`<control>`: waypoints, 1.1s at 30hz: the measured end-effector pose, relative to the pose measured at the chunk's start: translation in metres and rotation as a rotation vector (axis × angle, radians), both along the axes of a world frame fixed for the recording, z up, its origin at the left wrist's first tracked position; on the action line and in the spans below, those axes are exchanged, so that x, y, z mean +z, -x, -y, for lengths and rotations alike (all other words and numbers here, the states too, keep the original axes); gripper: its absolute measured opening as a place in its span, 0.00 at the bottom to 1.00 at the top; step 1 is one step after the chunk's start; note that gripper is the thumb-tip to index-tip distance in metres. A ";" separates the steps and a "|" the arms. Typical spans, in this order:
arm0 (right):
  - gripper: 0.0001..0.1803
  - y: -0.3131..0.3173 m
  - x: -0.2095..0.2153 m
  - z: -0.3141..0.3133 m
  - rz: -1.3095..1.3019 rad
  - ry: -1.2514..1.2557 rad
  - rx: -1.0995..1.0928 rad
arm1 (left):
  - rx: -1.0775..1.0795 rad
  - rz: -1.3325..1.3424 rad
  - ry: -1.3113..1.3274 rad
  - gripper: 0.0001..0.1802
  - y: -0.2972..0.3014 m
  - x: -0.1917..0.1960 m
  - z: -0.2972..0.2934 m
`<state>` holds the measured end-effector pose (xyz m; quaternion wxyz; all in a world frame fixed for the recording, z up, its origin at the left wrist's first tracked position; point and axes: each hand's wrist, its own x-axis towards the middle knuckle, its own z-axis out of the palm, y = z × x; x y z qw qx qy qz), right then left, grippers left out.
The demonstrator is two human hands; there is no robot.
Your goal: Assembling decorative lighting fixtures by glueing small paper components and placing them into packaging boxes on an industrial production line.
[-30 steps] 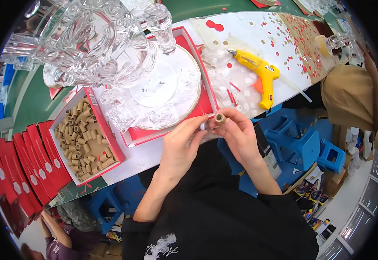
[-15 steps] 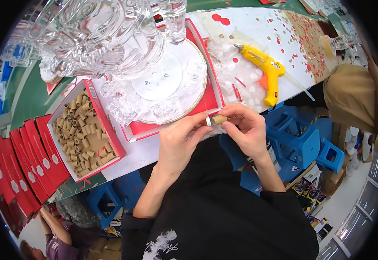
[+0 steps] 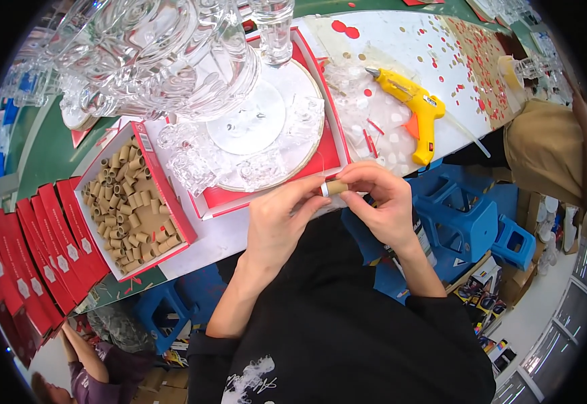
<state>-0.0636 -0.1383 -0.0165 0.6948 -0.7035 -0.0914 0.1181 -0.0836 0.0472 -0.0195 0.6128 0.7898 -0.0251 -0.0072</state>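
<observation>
My left hand (image 3: 281, 217) pinches a small white disc (image 3: 324, 189) between thumb and fingertips. My right hand (image 3: 382, 202) grips a short brown cardboard tube (image 3: 336, 188), its left end against the disc. Both hands meet just in front of a shallow red-and-white box tray (image 3: 338, 138). On that tray rests a round white board (image 3: 307, 156) with clear glass-like pieces (image 3: 261, 166) around a white disc at its middle. A yellow glue gun (image 3: 418, 108) lies on its side to the right of the tray.
An open box (image 3: 184, 229) of many cardboard tubes stands left, beside a row of red boxes (image 3: 51, 249). Large clear glassware (image 3: 152, 60) looms at the upper left. Red and gold dots (image 3: 472, 74) litter the right of the table. Blue stools (image 3: 465, 225) stand below; another person (image 3: 98, 370) is lower left.
The tube in my right hand has moved slightly left, closing the small gap to the white disc. My left hand has stayed nearly still.
</observation>
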 end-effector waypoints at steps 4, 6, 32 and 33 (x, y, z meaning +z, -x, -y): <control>0.13 0.001 -0.001 0.000 0.065 0.062 0.021 | -0.005 0.070 -0.070 0.15 0.000 -0.001 0.000; 0.14 0.002 0.001 -0.001 0.057 0.061 0.008 | -0.005 0.118 -0.143 0.14 0.000 0.000 0.000; 0.26 -0.051 0.000 0.143 -0.257 0.033 -0.258 | -0.049 -0.017 0.011 0.14 0.001 -0.006 -0.004; 0.26 -0.041 0.011 0.127 -0.261 0.025 -0.242 | -0.035 -0.020 0.001 0.14 0.003 -0.002 -0.005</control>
